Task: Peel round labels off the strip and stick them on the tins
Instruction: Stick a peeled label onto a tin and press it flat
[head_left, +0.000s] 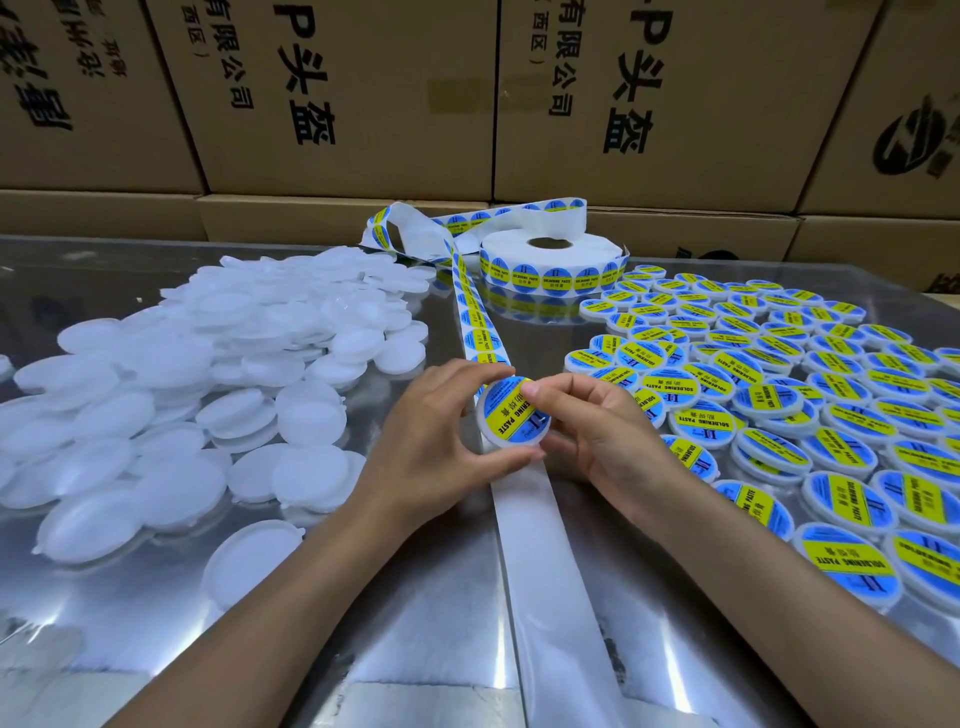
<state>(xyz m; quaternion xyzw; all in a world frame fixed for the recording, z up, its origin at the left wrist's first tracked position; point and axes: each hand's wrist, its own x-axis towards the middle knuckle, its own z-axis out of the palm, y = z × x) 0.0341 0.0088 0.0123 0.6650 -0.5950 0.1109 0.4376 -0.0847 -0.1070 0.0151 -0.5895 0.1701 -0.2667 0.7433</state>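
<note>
Tin (511, 415) in both hands at the middle of the shiny table (415, 597), held just above the strip (480, 332) that runs from the far roll (550, 260) toward me. My left hand (436, 441) grips its rim, fingers curled over the far edge and thumb under the near edge. My right hand (597, 431) has its thumb and forefinger tips pinched onto the right side of the blue-and-yellow label (506, 410), which already covers most of the lid.

I judge the step in hand to be the pressing down. To do it well I would keep the left grip firm so the tin cannot turn, then sweep the right thumb from the middle outward to the edge, chasing out air and seating the rim of the label all round. I cannot tell if the right edge is fully stuck under my fingertips, so that side needs the firmest rub.

Labelled tins (779, 395) are spread over the right of the table; I would set this one near them. Bare white tins (208, 374) are heaped on the left. Below the hands the strip's backing (545, 571) lies bare, so the next label sits just beyond the tin.
</note>
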